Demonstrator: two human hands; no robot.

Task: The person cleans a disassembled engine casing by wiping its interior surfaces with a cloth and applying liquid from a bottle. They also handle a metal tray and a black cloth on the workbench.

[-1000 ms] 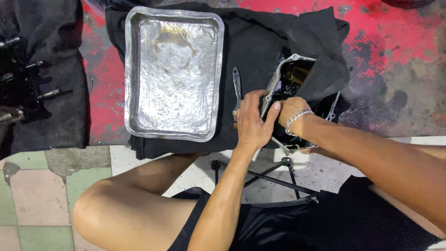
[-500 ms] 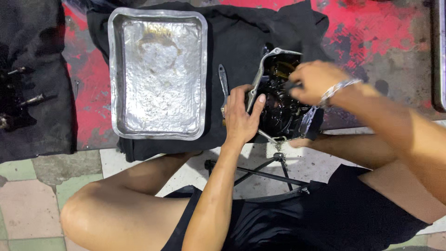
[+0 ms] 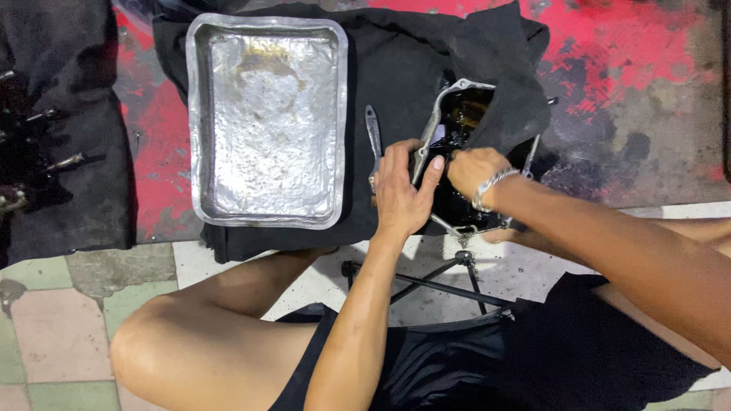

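Grip of left hand [image 3: 400, 194] clamps the rim of an oily engine cover [image 3: 457, 152] on black cloth [image 3: 396, 68] while right hand [image 3: 472, 171] wipes inside with a rag [image 3: 514, 114]; grime remains, cleaning apparently unfinished, metal tray [image 3: 266, 122] unused.

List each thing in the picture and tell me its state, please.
Metal tray: empty, stained, lying flat on black cloth.
Engine cover: tilted, oily inside, partly under the cloth.
Wrench: lying on the cloth, not held.
Left hand: gripping the cover's rim.
Right hand: inside the cover.
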